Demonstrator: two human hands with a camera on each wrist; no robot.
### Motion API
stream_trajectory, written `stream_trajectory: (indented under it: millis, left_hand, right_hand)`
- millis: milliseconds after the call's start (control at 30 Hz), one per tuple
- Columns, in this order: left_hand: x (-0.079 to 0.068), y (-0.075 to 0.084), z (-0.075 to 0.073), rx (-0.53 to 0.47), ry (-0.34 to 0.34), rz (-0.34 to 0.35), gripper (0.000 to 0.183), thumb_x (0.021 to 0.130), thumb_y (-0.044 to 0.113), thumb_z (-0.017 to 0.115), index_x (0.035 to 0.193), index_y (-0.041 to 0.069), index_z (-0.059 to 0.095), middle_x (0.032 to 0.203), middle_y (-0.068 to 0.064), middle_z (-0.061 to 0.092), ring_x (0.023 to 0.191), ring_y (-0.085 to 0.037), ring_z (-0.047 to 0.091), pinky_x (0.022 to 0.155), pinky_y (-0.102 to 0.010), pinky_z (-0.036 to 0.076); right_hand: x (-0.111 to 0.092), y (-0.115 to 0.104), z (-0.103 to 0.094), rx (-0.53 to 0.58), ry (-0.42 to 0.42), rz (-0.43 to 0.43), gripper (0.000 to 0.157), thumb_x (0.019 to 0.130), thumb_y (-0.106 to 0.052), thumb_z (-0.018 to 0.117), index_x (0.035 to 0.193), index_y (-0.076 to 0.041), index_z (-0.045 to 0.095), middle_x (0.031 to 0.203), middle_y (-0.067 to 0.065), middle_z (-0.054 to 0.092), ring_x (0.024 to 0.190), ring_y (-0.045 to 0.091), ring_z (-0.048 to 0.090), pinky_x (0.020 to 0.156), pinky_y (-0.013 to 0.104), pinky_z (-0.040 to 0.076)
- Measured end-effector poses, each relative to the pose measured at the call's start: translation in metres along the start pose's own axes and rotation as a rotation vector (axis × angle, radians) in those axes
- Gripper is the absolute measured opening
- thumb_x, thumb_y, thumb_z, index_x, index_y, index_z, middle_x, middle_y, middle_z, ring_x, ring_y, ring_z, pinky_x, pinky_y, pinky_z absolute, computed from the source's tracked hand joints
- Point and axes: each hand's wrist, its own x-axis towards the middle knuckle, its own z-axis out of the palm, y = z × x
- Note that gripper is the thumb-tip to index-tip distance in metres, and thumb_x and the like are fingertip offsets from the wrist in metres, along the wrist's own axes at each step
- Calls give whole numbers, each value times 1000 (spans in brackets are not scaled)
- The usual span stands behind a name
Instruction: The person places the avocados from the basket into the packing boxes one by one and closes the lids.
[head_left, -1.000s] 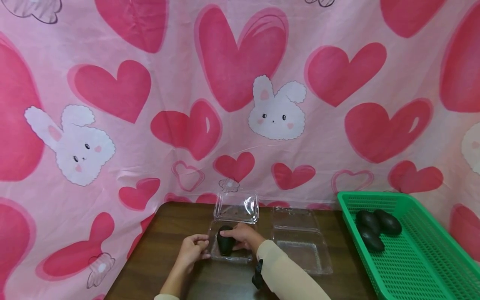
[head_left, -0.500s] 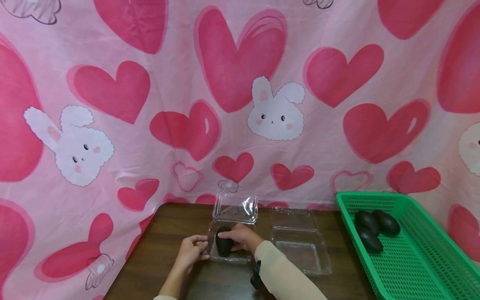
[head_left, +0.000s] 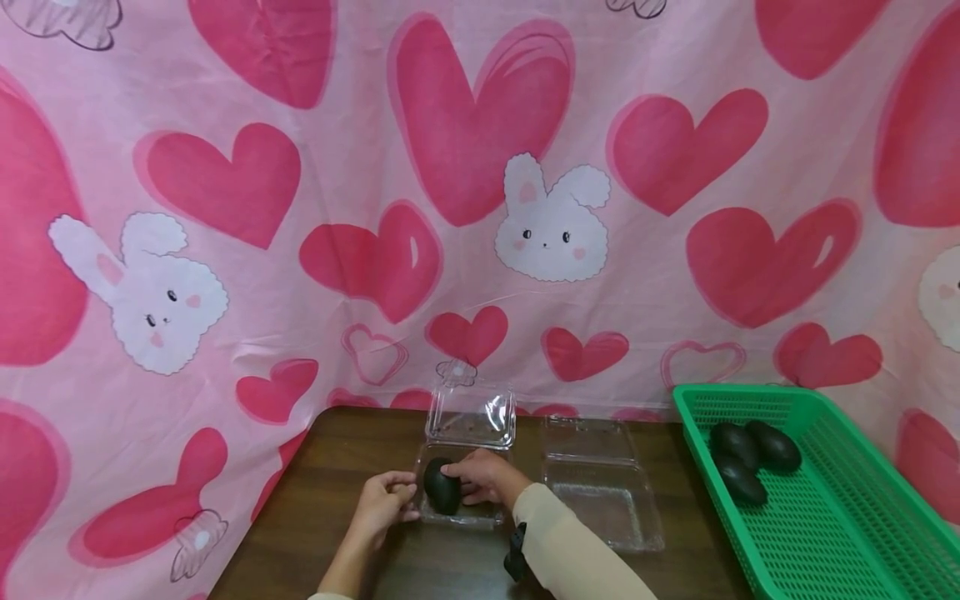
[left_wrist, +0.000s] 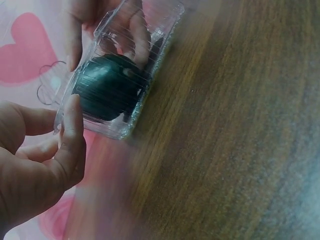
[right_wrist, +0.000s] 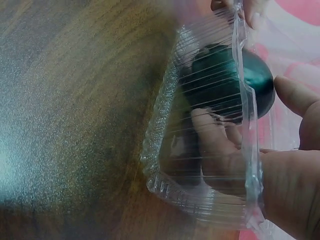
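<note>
A dark, smooth avocado (head_left: 442,487) lies tilted within the base of a clear plastic clamshell box (head_left: 480,521), whose lid (head_left: 471,417) stands raised at the back. My right hand (head_left: 489,477) reaches in from the right and holds the avocado, thumb on top and fingers at its side. In the right wrist view those fingers (right_wrist: 215,132) show through the ribbed clear wall. My left hand (head_left: 381,504) pinches the box's left rim between thumb and finger; the left wrist view shows this rim (left_wrist: 59,120) up close.
A second clear clamshell box (head_left: 603,504) lies opened out to the right on the brown wooden table (head_left: 337,467). Beyond it, a green basket (head_left: 847,508) holds several dark avocados (head_left: 774,446). A pink heart-patterned cloth (head_left: 637,250) hangs behind the table.
The avocado has gone from nearly upright to tilted, turning slightly leftward and lower in my right hand. My left hand has stayed at the box's rim.
</note>
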Motion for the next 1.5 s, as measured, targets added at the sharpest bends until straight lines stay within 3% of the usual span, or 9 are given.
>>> stream_trajectory:
  millis: [433,800,1167,1500]
  left_hand:
    - [0,-2,1,3,20,-7,28,97,-4,60,121,-18,59,81,-6,54,66,-18,54,58,-30,61]
    - [1,0,3,-5,39,19,27,96,-5,60,119,-19,59,81,-7,53,66,-18,53,56,-30,61]
    - [-1,0,-1,-2,27,16,28,96,-4,60,120,-18,60,81,-7,54,66,-18,54,57,-30,62]
    - [-4,0,-1,-1,7,31,28,97,-4,59,120,-20,59,78,-5,52,66,-17,55,58,-30,62]
  right_hand:
    - [-7,-2,0,19,-6,-11,37,95,-23,73,114,8,64,106,22,69,93,33,70,88,54,61]
    - [-21,-16,-6,-5,5,-66,43,95,-27,72,120,5,58,118,25,65,106,42,69,90,55,60]
    - [-51,-36,-20,57,-21,-157,53,97,-28,71,132,6,52,132,26,60,122,49,61,92,56,59]
    - [-80,-46,-51,121,-100,-233,56,102,-29,65,141,7,47,146,30,51,129,44,59,102,59,53]
